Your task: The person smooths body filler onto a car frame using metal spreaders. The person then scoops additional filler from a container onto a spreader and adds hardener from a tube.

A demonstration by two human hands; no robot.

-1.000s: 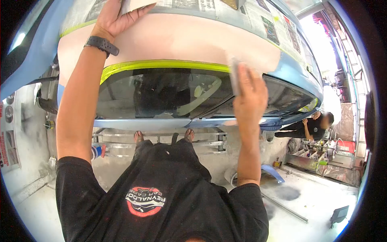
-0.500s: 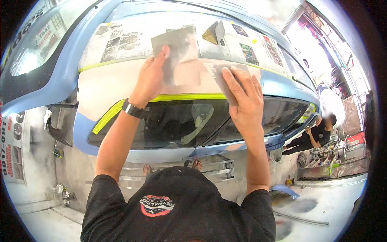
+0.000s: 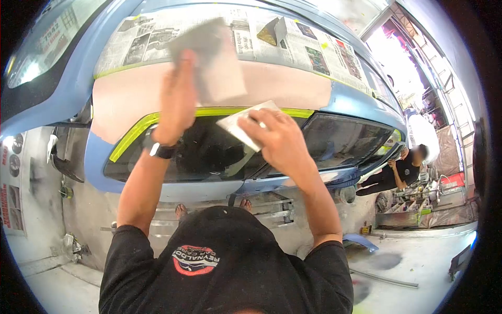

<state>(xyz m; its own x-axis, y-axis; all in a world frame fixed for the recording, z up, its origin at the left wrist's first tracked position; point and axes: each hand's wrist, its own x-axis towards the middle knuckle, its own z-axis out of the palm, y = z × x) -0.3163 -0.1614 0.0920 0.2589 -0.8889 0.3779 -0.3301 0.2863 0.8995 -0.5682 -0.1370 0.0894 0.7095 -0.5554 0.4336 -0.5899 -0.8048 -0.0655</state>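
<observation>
My left hand (image 3: 178,102), blurred by motion, grips a thin flat sheet (image 3: 219,70), grey with a pale beige part, above the car roof's edge. In my right hand (image 3: 280,136) is a thin pale-grey rectangular plate (image 3: 238,128), pinched between thumb and fingers and tilted in front of the side window. Its kind is not clear. Behind both hands runs a beige-coated strip (image 3: 290,86) of the blue car's roof edge. Yellow-green tape (image 3: 130,141) borders the strip above the window (image 3: 204,149). Newspaper (image 3: 162,44) covers the roof beyond.
A folded dark-and-yellow piece (image 3: 271,32) sits on the newspaper. A person in black (image 3: 405,170) is by the car's end at right, near a shelf of supplies (image 3: 418,204). A metal frame (image 3: 277,209) lies low beside the car, and a blue panel (image 3: 361,240) rests on the floor.
My right hand has come left and down with its plate, off the beige strip and in front of the window. My left hand has shifted left with the sheet. The view has moved slightly.
</observation>
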